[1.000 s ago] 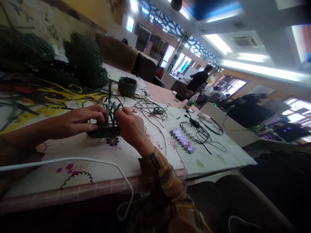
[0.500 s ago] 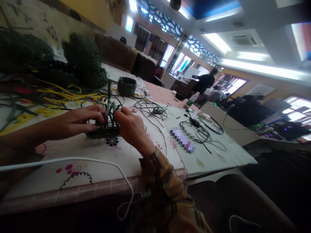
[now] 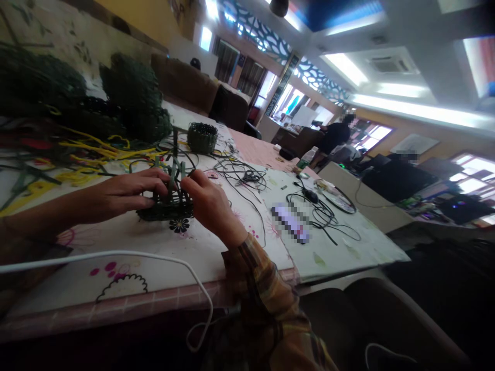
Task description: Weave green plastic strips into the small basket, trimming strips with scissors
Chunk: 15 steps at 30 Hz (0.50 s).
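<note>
A small dark green basket (image 3: 166, 210), partly woven, rests on the patterned tablecloth with strips standing up from its rim. My left hand (image 3: 131, 191) grips its left side, thumb low at the rim and fingers curled over the upright strips. At the right side, my right hand (image 3: 211, 203) is closed, its fingers pinching at the strips; the fingertips are partly hidden. Behind them stands a finished-looking round green basket (image 3: 202, 138).
Yellow strips (image 3: 104, 150) and large dark green woven pieces (image 3: 133, 95) lie at the left. Black cord (image 3: 247, 178) is to the right, then a purple phone-like object (image 3: 290, 222) and coiled cables (image 3: 315, 206). A white cable (image 3: 154, 254) crosses the front edge. A person (image 3: 335, 135) stands far back.
My hands and the small basket have barely shifted; some upright strips sit slightly differently. The person in the background has moved a little to the right.
</note>
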Each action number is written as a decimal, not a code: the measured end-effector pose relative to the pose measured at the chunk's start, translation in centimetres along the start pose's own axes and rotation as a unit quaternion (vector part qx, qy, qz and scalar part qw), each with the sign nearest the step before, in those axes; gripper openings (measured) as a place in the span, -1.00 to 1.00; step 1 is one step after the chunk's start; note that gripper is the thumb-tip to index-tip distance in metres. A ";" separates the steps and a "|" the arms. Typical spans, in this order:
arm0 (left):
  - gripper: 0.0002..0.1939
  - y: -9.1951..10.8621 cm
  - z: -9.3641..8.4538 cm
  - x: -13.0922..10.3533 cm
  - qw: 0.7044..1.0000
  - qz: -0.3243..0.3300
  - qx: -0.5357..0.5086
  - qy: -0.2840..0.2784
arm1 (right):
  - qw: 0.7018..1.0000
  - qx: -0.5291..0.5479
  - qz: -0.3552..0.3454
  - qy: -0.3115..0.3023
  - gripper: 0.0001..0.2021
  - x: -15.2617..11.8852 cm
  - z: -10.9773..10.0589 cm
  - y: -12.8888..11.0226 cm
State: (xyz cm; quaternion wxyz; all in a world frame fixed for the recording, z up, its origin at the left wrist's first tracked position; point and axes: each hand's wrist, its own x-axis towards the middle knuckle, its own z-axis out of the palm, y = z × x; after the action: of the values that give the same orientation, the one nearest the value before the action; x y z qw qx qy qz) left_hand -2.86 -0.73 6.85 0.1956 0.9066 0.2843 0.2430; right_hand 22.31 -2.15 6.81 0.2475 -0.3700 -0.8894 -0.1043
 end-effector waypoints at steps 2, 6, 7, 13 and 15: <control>-0.71 -0.4 0.2 -0.1 1.000 0.006 -0.005 0.005 | 1.000 -0.008 -0.026 0.004 -0.73 -0.1 -0.1 0.1; -0.70 -0.8 0.5 -0.1 1.000 -0.006 -0.012 0.012 | 0.998 -0.021 -0.051 0.002 -0.70 -0.2 -0.3 0.0; -0.69 -0.9 0.5 -0.1 1.000 -0.011 -0.013 0.014 | 0.998 -0.021 -0.052 0.001 -0.70 -0.2 -0.4 0.0; -0.68 -0.9 0.4 -0.1 1.000 -0.017 -0.006 0.013 | 0.998 -0.001 -0.070 0.005 -0.69 -0.3 0.0 0.0; -0.67 -0.8 0.6 -0.1 1.000 -0.021 -0.008 0.018 | 0.997 0.021 -0.076 0.016 -0.71 -0.3 0.2 0.1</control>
State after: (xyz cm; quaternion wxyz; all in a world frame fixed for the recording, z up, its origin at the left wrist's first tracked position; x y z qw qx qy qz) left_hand -2.99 -0.30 5.93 0.2028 0.8943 0.3052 0.2568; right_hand 22.47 -2.24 6.44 0.2604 -0.2947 -0.9128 -0.1101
